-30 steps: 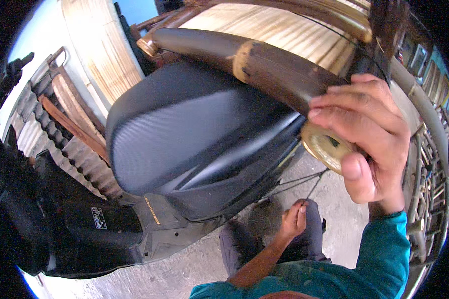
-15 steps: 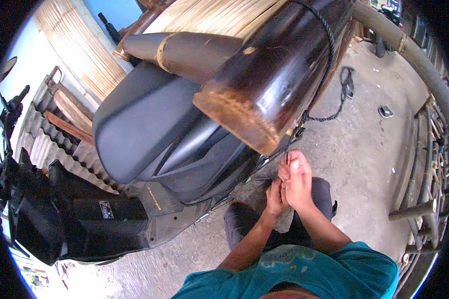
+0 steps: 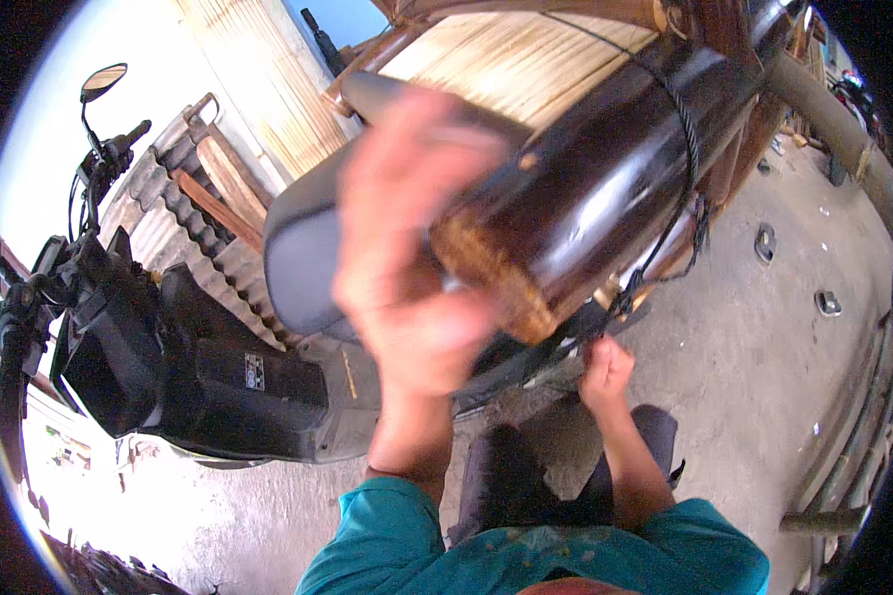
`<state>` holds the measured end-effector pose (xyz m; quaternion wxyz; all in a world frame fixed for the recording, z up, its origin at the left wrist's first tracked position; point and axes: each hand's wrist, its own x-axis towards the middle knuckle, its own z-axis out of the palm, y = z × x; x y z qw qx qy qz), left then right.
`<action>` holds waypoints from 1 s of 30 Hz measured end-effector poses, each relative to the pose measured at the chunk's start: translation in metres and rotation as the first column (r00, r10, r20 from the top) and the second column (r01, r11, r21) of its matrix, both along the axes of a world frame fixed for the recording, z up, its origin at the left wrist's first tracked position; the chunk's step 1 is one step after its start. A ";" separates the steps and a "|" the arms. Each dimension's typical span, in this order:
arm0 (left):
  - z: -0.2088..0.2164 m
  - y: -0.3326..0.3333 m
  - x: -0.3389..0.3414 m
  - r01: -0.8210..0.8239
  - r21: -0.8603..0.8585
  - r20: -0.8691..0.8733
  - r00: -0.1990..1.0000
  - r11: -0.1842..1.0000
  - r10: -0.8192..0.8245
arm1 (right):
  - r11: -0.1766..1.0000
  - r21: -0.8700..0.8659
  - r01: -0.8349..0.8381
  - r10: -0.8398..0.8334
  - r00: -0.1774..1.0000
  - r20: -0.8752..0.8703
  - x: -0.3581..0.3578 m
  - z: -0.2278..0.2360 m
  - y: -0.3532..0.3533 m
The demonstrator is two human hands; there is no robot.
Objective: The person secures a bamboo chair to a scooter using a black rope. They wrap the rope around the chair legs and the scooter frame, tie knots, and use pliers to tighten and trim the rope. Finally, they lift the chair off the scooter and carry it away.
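Observation:
A dark, glossy bamboo pole with a rough cut end slants across the upper middle. A black rope is looped around it and knotted below. My right hand is closed just under that knot, apparently on the rope's end, though its fingers hide most of it. My left hand is raised in front of the pole's cut end, blurred by motion. Its thumb and fingers look spread apart with nothing visible between them. Whether it touches the pole I cannot tell.
A black scooter stands at the left, its seat beneath the bamboo. Light bamboo slats lie behind the pole. Corrugated sheets lean beyond the scooter. Sandals lie on the concrete floor; more bamboo poles line the right side.
My left hand has left the right one and risen up and left to the pole's end. The right hand stays low by the knot. The view has shifted, and the loose rope now hangs nearer the pole.

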<state>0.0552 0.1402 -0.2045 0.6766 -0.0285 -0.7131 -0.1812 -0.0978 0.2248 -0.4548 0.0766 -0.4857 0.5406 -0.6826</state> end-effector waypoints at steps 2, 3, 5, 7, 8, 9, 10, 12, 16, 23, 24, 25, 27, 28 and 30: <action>-0.010 -0.010 -0.022 0.039 -0.036 -0.111 0.993 0.999 -0.043 | 1.000 -0.019 0.019 -0.021 0.995 -0.098 -0.003 0.007 0.006; -0.021 -0.012 -0.032 0.046 -0.041 -0.150 0.987 0.998 -0.052 | 0.999 -0.025 0.037 -0.040 0.990 -0.137 -0.002 0.003 0.008; -0.029 -0.009 -0.035 0.028 -0.055 -0.175 0.984 0.998 -0.037 | 0.997 -0.041 0.069 -0.076 0.971 -0.225 -0.006 -0.025 0.008; -0.039 -0.010 -0.047 0.058 -0.061 -0.191 0.979 0.996 -0.069 | 0.996 0.014 0.084 -0.079 0.973 -0.215 -0.012 -0.063 0.017; -0.045 -0.010 -0.050 0.074 -0.071 -0.179 0.980 0.995 -0.086 | 0.995 0.056 0.076 -0.069 0.990 -0.125 -0.008 -0.084 0.017; -0.047 -0.007 -0.047 0.064 -0.066 -0.167 0.983 0.996 -0.075 | 0.994 0.101 0.040 -0.037 0.999 -0.031 0.000 -0.105 0.016; -0.050 -0.006 -0.046 0.058 -0.057 -0.156 0.985 0.997 -0.066 | 0.989 0.149 0.008 -0.018 0.998 0.065 0.004 -0.120 0.017; -0.052 -0.009 -0.046 0.073 -0.046 -0.157 0.984 0.996 -0.079 | 0.981 0.195 -0.015 0.010 1.000 0.025 0.005 -0.123 0.021; -0.054 -0.010 -0.050 0.263 -0.092 -0.195 0.941 0.960 -0.277 | 0.981 0.185 0.062 -0.034 0.988 -0.148 -0.005 -0.128 0.019; -0.054 0.002 -0.058 0.217 0.124 -0.378 0.912 0.968 -0.156 | 0.982 0.185 -0.033 0.023 0.998 0.056 -0.007 -0.125 0.023; -0.060 0.021 -0.064 0.299 0.219 -0.534 0.834 0.929 -0.142 | 0.981 0.178 -0.071 0.057 0.995 0.078 -0.003 -0.121 0.022; -0.067 0.041 -0.069 0.391 0.293 -0.672 0.733 0.873 -0.102 | 0.979 0.171 -0.107 0.091 0.991 0.099 0.003 -0.117 0.022; -0.137 0.058 -0.076 0.120 0.554 -0.431 0.888 0.824 0.160 | 0.978 0.193 -0.084 0.055 0.987 0.153 0.006 -0.120 0.024; -0.180 0.073 -0.085 0.019 0.625 -0.230 0.960 0.781 0.160 | 0.975 0.212 -0.063 0.026 0.985 0.171 0.003 -0.130 0.028; -0.227 0.103 -0.091 -0.305 0.488 0.180 0.952 0.818 0.247 | 0.965 0.239 -0.106 0.046 0.969 0.244 0.007 -0.165 0.031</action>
